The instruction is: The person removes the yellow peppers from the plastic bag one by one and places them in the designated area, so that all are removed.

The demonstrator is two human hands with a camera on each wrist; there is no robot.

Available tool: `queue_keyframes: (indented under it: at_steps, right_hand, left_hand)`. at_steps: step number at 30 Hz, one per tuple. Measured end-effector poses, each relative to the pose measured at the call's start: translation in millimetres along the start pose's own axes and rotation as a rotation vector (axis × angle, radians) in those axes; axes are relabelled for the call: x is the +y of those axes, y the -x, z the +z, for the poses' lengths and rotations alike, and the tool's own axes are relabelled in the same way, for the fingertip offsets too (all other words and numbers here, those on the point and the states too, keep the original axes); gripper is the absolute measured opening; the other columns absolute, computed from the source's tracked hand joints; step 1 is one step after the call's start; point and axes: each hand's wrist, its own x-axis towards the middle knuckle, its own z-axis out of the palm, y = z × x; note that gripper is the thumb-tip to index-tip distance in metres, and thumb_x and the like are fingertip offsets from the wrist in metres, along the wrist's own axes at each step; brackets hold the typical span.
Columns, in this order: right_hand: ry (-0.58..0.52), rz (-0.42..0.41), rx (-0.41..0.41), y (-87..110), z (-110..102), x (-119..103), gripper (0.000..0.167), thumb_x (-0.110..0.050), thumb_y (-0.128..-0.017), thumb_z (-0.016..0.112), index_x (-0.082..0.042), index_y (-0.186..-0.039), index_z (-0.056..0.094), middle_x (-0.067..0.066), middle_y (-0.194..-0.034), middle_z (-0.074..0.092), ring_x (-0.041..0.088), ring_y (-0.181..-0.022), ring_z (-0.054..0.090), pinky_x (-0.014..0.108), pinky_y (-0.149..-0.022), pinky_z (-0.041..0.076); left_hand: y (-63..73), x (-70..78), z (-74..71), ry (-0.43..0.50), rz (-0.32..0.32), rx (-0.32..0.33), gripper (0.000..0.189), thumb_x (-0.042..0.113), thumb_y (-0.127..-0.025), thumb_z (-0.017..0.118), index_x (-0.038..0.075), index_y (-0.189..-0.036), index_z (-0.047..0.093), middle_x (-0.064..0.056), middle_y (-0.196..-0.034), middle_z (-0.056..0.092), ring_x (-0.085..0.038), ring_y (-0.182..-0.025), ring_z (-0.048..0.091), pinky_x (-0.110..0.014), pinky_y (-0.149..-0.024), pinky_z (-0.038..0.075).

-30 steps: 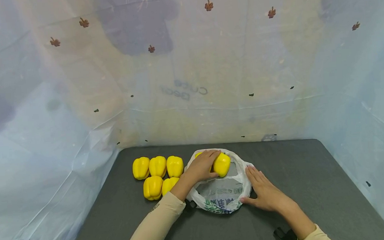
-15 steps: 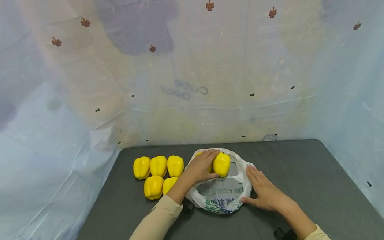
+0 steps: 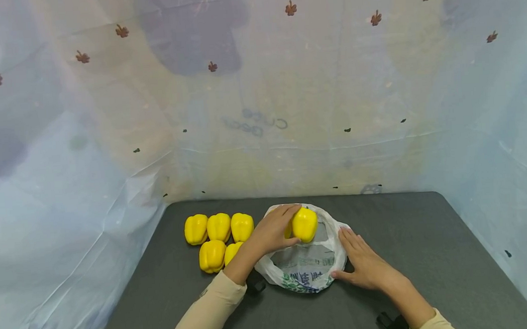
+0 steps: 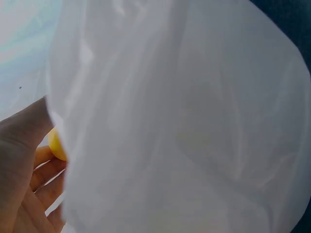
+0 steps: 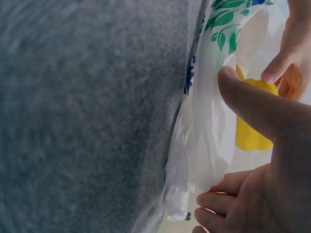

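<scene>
In the head view my left hand (image 3: pixel 276 229) reaches over the mouth of a white plastic bag (image 3: pixel 336 250) and holds a yellow bell pepper (image 3: pixel 305 225) between thumb and fingers. Yellow behind this hand is mostly covered by it. The left wrist view is largely filled by the bag's white side, with a sliver of the pepper (image 4: pixel 57 146) at the fingers. My right hand (image 3: pixel 366 261) rests its spread, fairly straight fingers and thumb against the bag's right rim. The right wrist view shows the bag (image 5: pixel 214 111), printed with green leaves, between that thumb and the fingers.
Several yellow bell peppers (image 3: pixel 219 228) stand in two rows left of the bag, one partly behind the left forearm. All rest on a dark grey table (image 3: pixel 413 236). A pale plastic sheet (image 3: pixel 291 168) hangs around its back and sides.
Hardly anything differs: the left forearm has shifted slightly to the left, while the hand stays at the held pepper. The right hand keeps its place on the bag's rim.
</scene>
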Motion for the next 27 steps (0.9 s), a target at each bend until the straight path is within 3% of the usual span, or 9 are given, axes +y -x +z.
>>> queue_keyframes:
  at_steps: [16,23,27]
  right_hand:
    - [0.003,0.0,0.005,1.6,-1.1,-2.1,0.116,-0.053,-0.091,0.084,0.013,-0.164,0.024,0.031,-0.173,0.022,0.049,-0.16,0.02,0.067,-0.128,0.02]
    - [-0.005,0.0,0.001,1.3,-1.5,-2.3,0.116,-0.054,-0.091,0.083,0.013,-0.164,0.023,0.031,-0.173,0.021,0.049,-0.161,0.02,0.067,-0.128,0.02]
    - [-0.003,0.0,0.005,1.8,-1.7,-2.6,0.116,-0.054,-0.091,0.083,0.013,-0.164,0.024,0.031,-0.173,0.022,0.049,-0.161,0.02,0.067,-0.128,0.02]
  left_hand:
    - [24.9,0.1,-17.9,0.03,0.006,0.064,0.097,0.043,-0.091,0.088,0.012,-0.167,0.037,-0.006,-0.165,0.045,-0.026,-0.149,0.048,-0.045,-0.122,0.044]
    - [35.7,-1.2,-25.6,0.063,-0.008,0.073,0.097,0.037,-0.09,0.09,0.01,-0.166,0.038,-0.008,-0.165,0.045,-0.028,-0.15,0.048,-0.045,-0.131,0.028]
    - [42.6,-3.1,-29.2,0.036,-0.027,0.069,0.098,0.041,-0.09,0.089,0.011,-0.167,0.036,-0.008,-0.166,0.044,-0.026,-0.151,0.047,-0.043,-0.131,0.028]
